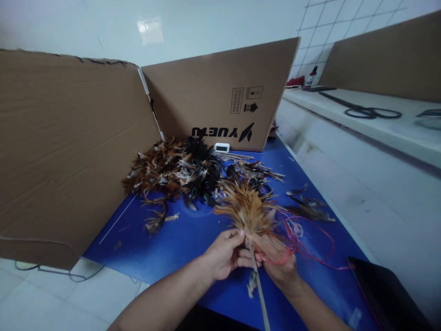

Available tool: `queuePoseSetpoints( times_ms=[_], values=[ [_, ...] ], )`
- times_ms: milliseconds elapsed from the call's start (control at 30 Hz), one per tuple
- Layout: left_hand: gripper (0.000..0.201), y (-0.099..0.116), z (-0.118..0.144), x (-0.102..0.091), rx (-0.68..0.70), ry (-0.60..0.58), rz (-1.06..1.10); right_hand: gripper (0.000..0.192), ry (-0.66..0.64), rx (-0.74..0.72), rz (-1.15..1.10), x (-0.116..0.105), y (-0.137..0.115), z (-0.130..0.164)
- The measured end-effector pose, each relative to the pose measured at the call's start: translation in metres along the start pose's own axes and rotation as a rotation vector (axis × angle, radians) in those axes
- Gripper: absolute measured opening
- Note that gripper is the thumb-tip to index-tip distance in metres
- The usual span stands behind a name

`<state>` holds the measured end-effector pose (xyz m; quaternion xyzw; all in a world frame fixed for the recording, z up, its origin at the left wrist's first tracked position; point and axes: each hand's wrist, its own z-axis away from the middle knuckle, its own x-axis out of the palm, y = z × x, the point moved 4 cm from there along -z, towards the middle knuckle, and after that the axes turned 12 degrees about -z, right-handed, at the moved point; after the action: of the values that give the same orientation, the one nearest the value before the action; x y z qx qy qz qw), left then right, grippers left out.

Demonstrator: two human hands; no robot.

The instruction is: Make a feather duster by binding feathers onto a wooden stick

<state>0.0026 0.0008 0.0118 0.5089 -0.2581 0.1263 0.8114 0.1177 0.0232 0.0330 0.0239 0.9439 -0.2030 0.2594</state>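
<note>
A partly built feather bundle (247, 208) sits at the head of a thin stick (259, 287), low at 6 o'clock on the blue mat (165, 243). The left hand (225, 253) pinches the feathers' base; the right hand (279, 259) grips stick and red thread (310, 239). Binding looks underway, with a big loose feather pile (175, 170) at 11 o'clock unused.

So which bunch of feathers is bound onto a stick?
The tan bunch held by both hands, fanned atop the stick; the dark brown pile lies loose behind.
</note>
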Motion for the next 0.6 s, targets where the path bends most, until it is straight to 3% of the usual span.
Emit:
queuePoseSetpoints(
  times_ms=[333,600],
  values=[
    [0.029,-0.010,-0.008,-0.002,-0.164,0.000,0.187,0.046,-0.049,0.013,-0.122,-0.002,0.003,0.000],
    [0.023,-0.009,-0.012,-0.009,-0.213,-0.132,0.137,0.038,-0.085,-0.016,-0.114,-0.006,0.003,-0.006]
  ],
)
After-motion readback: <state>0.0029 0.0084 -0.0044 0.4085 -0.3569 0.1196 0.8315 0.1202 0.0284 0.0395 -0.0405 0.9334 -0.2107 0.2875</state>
